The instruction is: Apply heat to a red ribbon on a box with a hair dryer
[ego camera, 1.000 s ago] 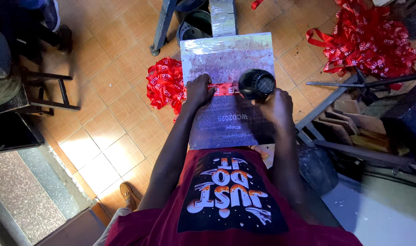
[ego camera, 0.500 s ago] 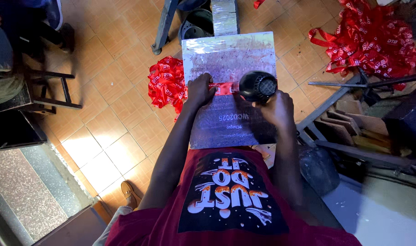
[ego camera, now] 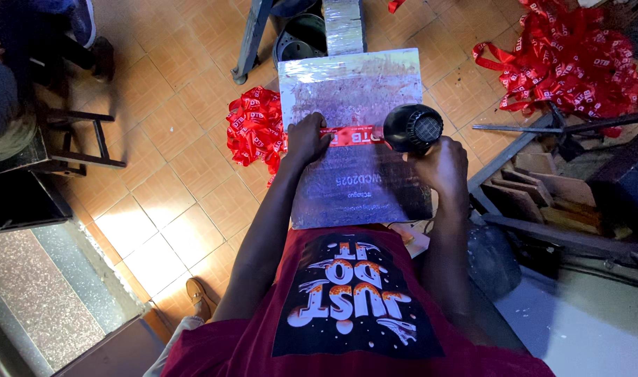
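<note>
1. Red printed ribbon [ego camera: 350, 135] lies flat across the middle of the board [ego camera: 354, 91], its long axis running left to right, from the left hand toward the blower.
2. Left hand [ego camera: 306, 138] presses palm-down on the ribbon's left end, fingers flat on it, pinning it to the board; no closed grip, just a spread press.
3. Right hand [ego camera: 441, 167] has its grip wrapped tight round the handle of a black handheld blower [ego camera: 413, 128], likely a heat gun or dryer. The blower's body sits right at the ribbon's right end; whether it touches the ribbon cannot be told.
4. So the ribbon runs between the two hands: left hand on it, right hand off it, just beside and toward the person.
5. The board is a foil-wrapped rectangular slab serving as worktop, long axis running away from the person.
6. Loose pile of red ribbon [ego camera: 252, 132] hangs just left of the board, near the left hand.
7. Bigger heap of red ribbon [ego camera: 570, 63] lies on the tiled floor [ego camera: 158, 174], well apart on the right.
</note>
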